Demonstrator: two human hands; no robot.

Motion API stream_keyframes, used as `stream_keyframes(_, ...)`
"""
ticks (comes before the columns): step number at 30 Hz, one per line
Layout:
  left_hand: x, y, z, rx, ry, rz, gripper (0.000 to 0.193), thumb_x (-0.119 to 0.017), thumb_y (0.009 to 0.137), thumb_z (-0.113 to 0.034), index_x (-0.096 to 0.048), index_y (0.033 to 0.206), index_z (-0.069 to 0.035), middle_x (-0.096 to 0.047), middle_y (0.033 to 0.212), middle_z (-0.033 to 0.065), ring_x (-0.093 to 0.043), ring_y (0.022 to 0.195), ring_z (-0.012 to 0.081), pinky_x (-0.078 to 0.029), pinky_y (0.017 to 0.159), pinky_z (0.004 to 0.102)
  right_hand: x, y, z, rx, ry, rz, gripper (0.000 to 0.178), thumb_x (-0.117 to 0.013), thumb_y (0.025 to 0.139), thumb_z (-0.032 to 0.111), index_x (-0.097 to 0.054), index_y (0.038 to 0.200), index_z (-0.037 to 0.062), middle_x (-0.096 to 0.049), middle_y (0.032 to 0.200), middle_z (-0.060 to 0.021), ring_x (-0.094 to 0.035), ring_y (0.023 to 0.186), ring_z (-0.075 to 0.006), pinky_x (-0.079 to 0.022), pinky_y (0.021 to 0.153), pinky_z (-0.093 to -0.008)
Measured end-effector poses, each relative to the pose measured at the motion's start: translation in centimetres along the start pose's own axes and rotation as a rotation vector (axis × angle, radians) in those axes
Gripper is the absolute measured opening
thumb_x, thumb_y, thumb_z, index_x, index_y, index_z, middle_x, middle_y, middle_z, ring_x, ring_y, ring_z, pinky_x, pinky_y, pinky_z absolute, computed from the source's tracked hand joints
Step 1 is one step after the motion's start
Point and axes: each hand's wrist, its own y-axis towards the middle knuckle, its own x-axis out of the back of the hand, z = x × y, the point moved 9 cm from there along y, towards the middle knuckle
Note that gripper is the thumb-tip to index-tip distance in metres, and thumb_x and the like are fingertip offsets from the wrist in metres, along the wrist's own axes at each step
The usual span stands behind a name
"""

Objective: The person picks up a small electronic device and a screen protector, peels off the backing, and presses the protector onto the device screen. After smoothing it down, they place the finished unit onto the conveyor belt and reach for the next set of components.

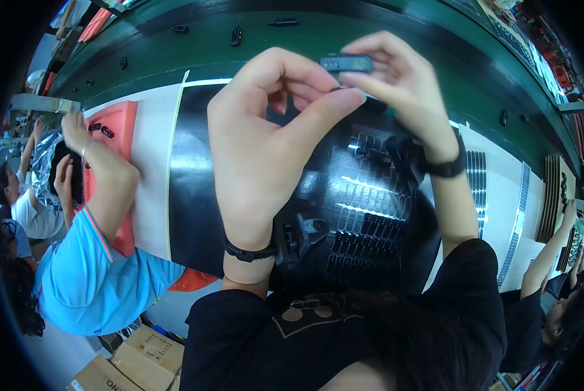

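My right hand point(412, 91) is raised over the far edge of the table, its fingers curled round a small dark oblong device point(347, 63) with a grey-green face. Close beside it, my left hand point(259, 137) has its thumb and forefinger pinched together. A small dark bit shows at those fingertips, too hidden to name. Another black piece point(373, 103) sits just under my right thumb; whether it is held I cannot tell. Below both hands a sheet of oval stickers point(367, 241) lies on the black mat point(197, 176), some ovals black and others only outlines.
Beyond the table runs a green conveyor belt point(155, 58) carrying several small black devices point(236, 36). A co-worker in a blue shirt point(87, 280) works at the left by a red tray point(126, 143). Cardboard boxes point(147, 352) stand at lower left. Another person's arm point(553, 251) reaches in at right.
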Motion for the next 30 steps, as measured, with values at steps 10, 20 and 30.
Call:
stream_keyframes(10, -0.8, -0.4, -0.4, 0.012, -0.235, 0.016, 0.011, -0.061, 0.070, 0.006, -0.053, 0.077, 0.001, -0.059, 0.077, 0.0080, -0.055, 0.069, 0.0097, -0.042, 0.065, 0.0177, 0.3, -4.8, 7.0, 0.106, -0.256, -0.214, 0.031, -0.064, 0.065, -0.008, -0.054, 0.095, -0.0066, -0.057, 0.089, -0.0116, -0.058, 0.080, -0.0165, -0.050, 0.070, -0.0237)
stream_keyframes(20, -0.9, -0.8, -1.0, -0.099, -0.184, -0.067, 0.013, -0.062, 0.069, 0.006, -0.053, 0.075, 0.000, -0.059, 0.073, 0.0067, -0.055, 0.066, 0.0086, -0.042, 0.063, 0.0169, 0.0, -5.1, 8.0, 0.162, -0.356, -0.266, 0.031, -0.065, 0.064, -0.008, -0.055, 0.093, -0.0071, -0.058, 0.087, -0.0113, -0.058, 0.080, -0.0168, -0.049, 0.069, -0.0238)
stream_keyframes(30, -0.9, -0.1, -0.1, -0.052, 0.280, -0.053, 0.010, -0.062, 0.073, 0.001, -0.052, 0.075, -0.001, -0.056, 0.065, 0.0022, -0.051, 0.060, 0.0040, -0.036, 0.052, 0.0137, 0.3, -5.0, 7.6, 0.163, -0.445, -0.267, 0.030, -0.065, 0.065, -0.008, -0.055, 0.094, -0.0074, -0.058, 0.087, -0.0121, -0.059, 0.077, -0.0167, -0.049, 0.068, -0.0232)
